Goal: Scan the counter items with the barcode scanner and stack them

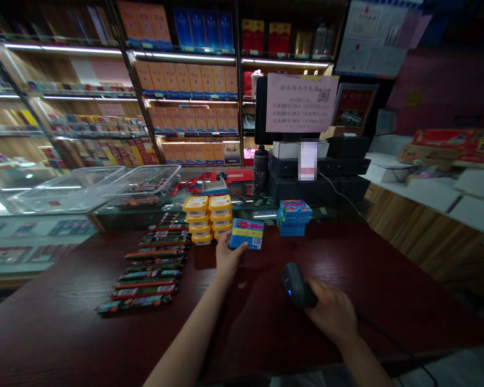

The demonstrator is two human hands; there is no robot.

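My left hand (227,255) grips a small blue box (247,234) with pink lettering, a yellow band and a barcode on the side towards me. Closed round the handle of a black barcode scanner (293,285) is my right hand (334,307); a blue light glows on the scanner. Just behind and left of my left hand stand two stacks of yellow tubs (200,220) with white labels. A stack of similar blue boxes (293,219) sits farther right. Long dark slim packets (149,274) lie in a column on the left of the table.
The dark red table (258,333) spans the front. Clear plastic bins (145,183), a black bottle (260,171) and a monitor with a pink paper sign (300,102) stand behind. The scanner's cable (391,336) trails right. Stocked shelves (189,102) fill the back.
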